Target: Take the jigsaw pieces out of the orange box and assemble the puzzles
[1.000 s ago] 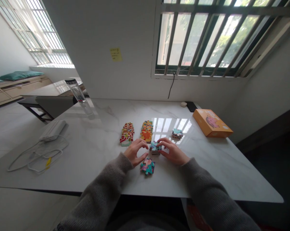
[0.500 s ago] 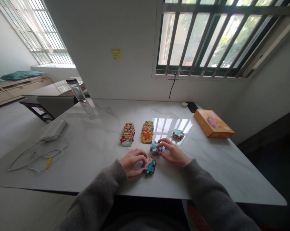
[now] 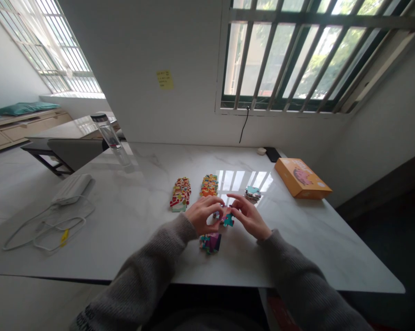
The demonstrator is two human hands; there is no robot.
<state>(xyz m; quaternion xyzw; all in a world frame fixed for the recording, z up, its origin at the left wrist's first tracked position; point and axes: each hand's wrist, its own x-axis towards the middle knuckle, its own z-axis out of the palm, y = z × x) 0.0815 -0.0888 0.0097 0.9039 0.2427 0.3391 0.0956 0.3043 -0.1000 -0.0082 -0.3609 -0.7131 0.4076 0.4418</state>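
Note:
A pink and teal jigsaw puzzle piece (image 3: 229, 220) is held between my two hands. My left hand (image 3: 204, 215) is curled, its thumb and forefinger pinched at the piece's left side. On the other side, the thumb and fingers of my right hand (image 3: 250, 218) close on the same piece. Just below lies a small pile of purple and teal puzzle pieces (image 3: 210, 243). The blue pile under my hands is mostly hidden. Farther off are a column of red and green pieces (image 3: 180, 195), a column of orange and yellow pieces (image 3: 209, 185), and a pale-blue-topped stack (image 3: 252, 194).
An orange box (image 3: 302, 178) stands at the right, with a black phone-like object (image 3: 272, 154) behind it. At the left lie a white device (image 3: 71, 189) and its looped cable (image 3: 50, 223). A clear bottle (image 3: 107, 132) stands at the table's far left.
My left hand has lifted the pink and teal piece off the near pile and brought it up and right to my right hand. Purple now shows on that pile.

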